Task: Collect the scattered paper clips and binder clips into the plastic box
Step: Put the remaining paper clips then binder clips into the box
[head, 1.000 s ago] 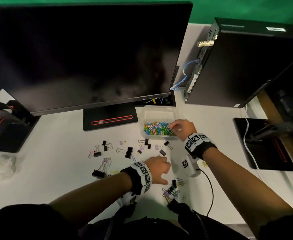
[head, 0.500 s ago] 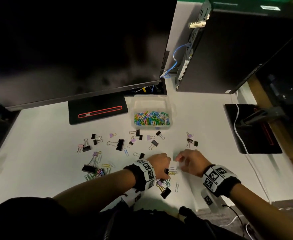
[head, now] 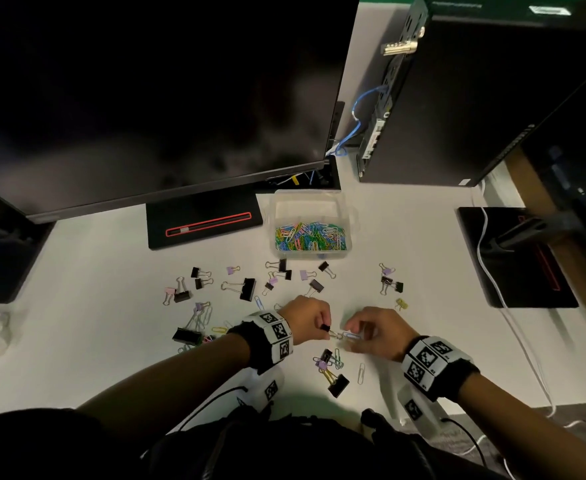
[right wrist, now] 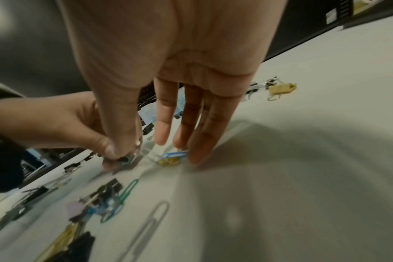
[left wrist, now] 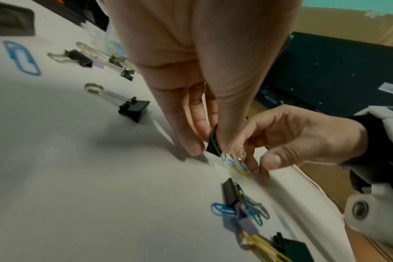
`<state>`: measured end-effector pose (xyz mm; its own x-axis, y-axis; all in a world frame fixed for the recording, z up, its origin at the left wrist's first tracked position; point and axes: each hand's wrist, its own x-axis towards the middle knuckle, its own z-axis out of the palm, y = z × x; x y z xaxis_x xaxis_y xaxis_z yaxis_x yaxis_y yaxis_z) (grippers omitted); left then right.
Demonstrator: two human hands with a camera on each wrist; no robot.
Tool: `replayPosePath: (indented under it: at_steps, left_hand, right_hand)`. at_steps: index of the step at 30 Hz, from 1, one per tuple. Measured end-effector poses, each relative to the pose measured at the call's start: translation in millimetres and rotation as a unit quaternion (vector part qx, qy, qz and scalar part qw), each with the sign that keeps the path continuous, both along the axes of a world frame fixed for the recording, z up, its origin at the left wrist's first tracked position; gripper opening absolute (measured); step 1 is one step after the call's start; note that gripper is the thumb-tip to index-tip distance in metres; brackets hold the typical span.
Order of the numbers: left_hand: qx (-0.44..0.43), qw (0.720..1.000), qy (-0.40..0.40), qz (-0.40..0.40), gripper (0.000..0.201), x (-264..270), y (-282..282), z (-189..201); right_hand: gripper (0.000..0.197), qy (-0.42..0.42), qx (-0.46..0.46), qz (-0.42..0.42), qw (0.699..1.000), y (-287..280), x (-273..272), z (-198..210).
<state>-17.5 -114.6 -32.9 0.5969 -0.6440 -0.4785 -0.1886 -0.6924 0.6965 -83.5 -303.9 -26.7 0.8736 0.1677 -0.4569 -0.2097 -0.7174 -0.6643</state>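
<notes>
The clear plastic box [head: 348,211] stands behind the scatter, with several coloured paper clips [head: 310,237] in it. My left hand [head: 322,329] pinches a small black binder clip [left wrist: 212,145] just above the table, and a green paper clip hangs on it. My right hand [head: 353,332] is beside it, fingers fairly straight, their tips pressing a blue paper clip [right wrist: 174,155] and a yellow one [right wrist: 168,162] onto the table. Loose binder clips [head: 248,289] lie between my hands and the box. A tangled cluster [head: 331,370] and a white paper clip [head: 361,373] lie nearer me.
A large dark monitor [head: 146,98] on a black base [head: 203,225] overhangs the back left. A black computer tower [head: 475,98] stands at the back right. Another black base [head: 516,258] with a white cable [head: 488,271] is at the right. More clips [head: 391,284] lie right of my hands.
My right hand came back from the box to the near table beside my left. My left hand has taken up the small black binder clip, and my right fingertips now rest on the paper clips.
</notes>
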Motion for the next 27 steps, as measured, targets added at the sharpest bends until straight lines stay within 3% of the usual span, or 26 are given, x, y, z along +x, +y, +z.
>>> replayPosePath:
  at_steps: [4, 10, 14, 18, 21, 24, 27]
  left_hand:
    - [0.002, 1.0, -0.002, 0.028, 0.022, 4.7, 7.9, -0.9]
    - [0.016, 0.998, -0.033, 0.049, 0.02, 16.5, 24.6, -0.5]
    - [0.065, 0.995, -0.078, 0.015, 0.02, 25.2, 32.2, 2.0]
    - [0.092, 0.984, -0.153, -0.006, 0.034, 26.1, 36.8, -0.8]
    - [0.083, 0.975, -0.206, -0.032, 0.043, 18.1, 33.6, -1.2]
    - [0.044, 0.98, -0.147, -0.126, 0.044, 6.7, 22.9, 4.8]
    - [0.051, 0.975, -0.056, -0.206, 0.049, -3.3, 11.0, 8.1]
  right_hand:
    - [0.04, -0.013, -0.074, 0.04, 0.996, 7.6, 4.0, -1.8]
    - [0.013, 0.007, -0.06, 0.002, 0.998, 8.5, 4.0, -7.7]
    - [0.006, 0.007, -0.085, 0.041, 0.996, 9.6, 5.1, -8.9]
    - [0.004, 0.01, -0.11, 0.079, 0.991, 10.1, 5.5, -8.9]
    - [0.024, 0.023, -0.102, 0.077, 0.992, 8.5, 8.8, -7.7]
    - [0.036, 0.018, -0.09, 0.038, 0.995, 5.3, 13.1, -5.4]
    - [0.03, 0.005, -0.083, -0.005, 0.997, 1.6, 21.6, -1.6]
